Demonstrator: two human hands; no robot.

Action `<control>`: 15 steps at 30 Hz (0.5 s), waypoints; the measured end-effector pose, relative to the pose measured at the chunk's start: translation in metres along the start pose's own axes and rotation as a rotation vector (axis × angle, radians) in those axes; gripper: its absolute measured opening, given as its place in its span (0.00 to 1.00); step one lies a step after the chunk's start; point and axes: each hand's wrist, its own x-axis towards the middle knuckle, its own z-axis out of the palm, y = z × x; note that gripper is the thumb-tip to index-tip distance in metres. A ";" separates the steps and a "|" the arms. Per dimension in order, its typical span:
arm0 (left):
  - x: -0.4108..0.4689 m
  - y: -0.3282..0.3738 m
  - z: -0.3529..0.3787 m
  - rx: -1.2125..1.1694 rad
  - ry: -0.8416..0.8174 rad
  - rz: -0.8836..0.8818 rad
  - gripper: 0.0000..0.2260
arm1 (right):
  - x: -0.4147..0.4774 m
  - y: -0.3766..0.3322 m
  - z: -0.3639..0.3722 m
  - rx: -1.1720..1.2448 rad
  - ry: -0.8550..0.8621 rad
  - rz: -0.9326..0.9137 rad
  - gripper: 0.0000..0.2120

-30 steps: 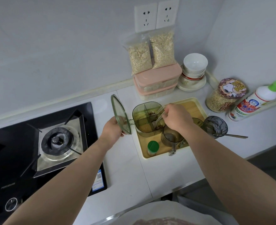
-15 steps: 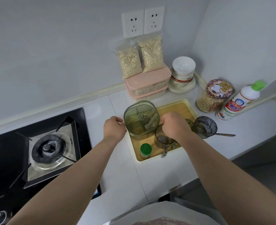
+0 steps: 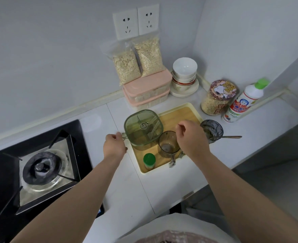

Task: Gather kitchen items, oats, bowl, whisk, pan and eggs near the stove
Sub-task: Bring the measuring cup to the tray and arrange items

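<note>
Two clear bags of oats lean on the wall over two pink-lidded boxes. White bowls are stacked at the back right, beside an oat jar with a cartoon lid. A green seasoning box with its lid down stands in a wooden tray. My left hand rests at the box's left side, fingers curled by its handle. My right hand hovers over a dark glass cup, fingers loosely curled and holding nothing. The gas stove is at the left.
A small green-capped jar stands at the tray's front. A dark glass bowl with a spoon sits right of the tray, and a white bottle with a green cap lies against the right wall. The counter edge runs close below the tray.
The green box's lid went from raised to shut. My right hand let go of the small spoon in the box and pulled back over the cup.
</note>
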 end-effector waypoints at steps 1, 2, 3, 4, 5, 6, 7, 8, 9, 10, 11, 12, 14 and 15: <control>-0.001 -0.005 0.001 -0.026 0.004 -0.060 0.12 | -0.008 0.006 -0.001 0.011 0.020 0.025 0.09; -0.003 -0.010 0.002 -0.063 0.009 -0.127 0.12 | -0.016 0.012 -0.001 0.017 0.036 0.051 0.11; -0.003 -0.015 0.003 -0.104 0.019 -0.191 0.12 | -0.024 0.017 -0.003 0.025 0.043 0.088 0.13; -0.002 -0.018 0.005 -0.148 0.023 -0.251 0.12 | -0.031 0.023 -0.004 0.047 0.048 0.138 0.14; -0.002 -0.020 0.006 -0.186 0.020 -0.307 0.10 | -0.038 0.028 -0.005 0.083 0.055 0.194 0.15; -0.003 -0.022 0.007 -0.214 0.002 -0.353 0.09 | -0.044 0.033 -0.007 0.123 0.062 0.256 0.16; -0.004 -0.023 0.007 -0.233 -0.020 -0.388 0.08 | -0.049 0.037 -0.007 0.151 0.068 0.311 0.17; -0.004 -0.024 0.007 -0.250 -0.047 -0.404 0.07 | -0.053 0.040 -0.008 0.163 0.070 0.348 0.18; -0.005 -0.024 0.008 -0.259 -0.066 -0.399 0.06 | -0.055 0.042 -0.009 0.164 0.066 0.368 0.18; -0.004 -0.023 0.007 -0.269 -0.066 -0.381 0.06 | -0.056 0.042 -0.010 0.165 0.061 0.373 0.17; -0.002 -0.022 0.007 -0.276 -0.048 -0.358 0.07 | -0.056 0.041 -0.011 0.167 0.055 0.369 0.17; -0.001 -0.020 0.006 -0.264 -0.022 -0.322 0.09 | -0.054 0.040 -0.011 0.170 0.053 0.358 0.17; 0.000 -0.015 0.004 -0.192 0.022 -0.219 0.11 | -0.047 0.034 -0.012 0.153 0.059 0.298 0.16; -0.002 -0.012 0.003 -0.150 0.037 -0.154 0.11 | -0.042 0.030 -0.011 0.142 0.074 0.241 0.16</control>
